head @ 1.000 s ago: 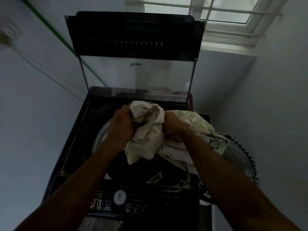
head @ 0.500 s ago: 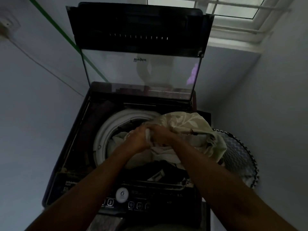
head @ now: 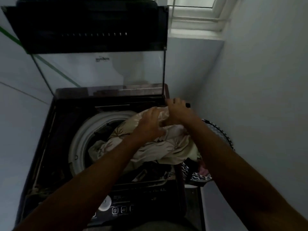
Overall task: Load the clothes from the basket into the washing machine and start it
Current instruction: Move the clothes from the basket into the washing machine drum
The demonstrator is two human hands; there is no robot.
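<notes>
Loading half done: left hand [head: 150,125] presses cream sheet [head: 160,147] into drum [head: 80,139]; right hand [head: 179,110] seemingly grips it; basket [head: 221,135] not emptied; machine unstarted.

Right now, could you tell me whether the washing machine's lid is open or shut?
Open. The lid stands raised behind the drum, whose white rim and the clothes inside show.

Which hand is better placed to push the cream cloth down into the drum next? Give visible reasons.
Probably the left hand: it rests on top of the cream cloth, over the drum. The right hand is off at the washer's back right corner.
</notes>
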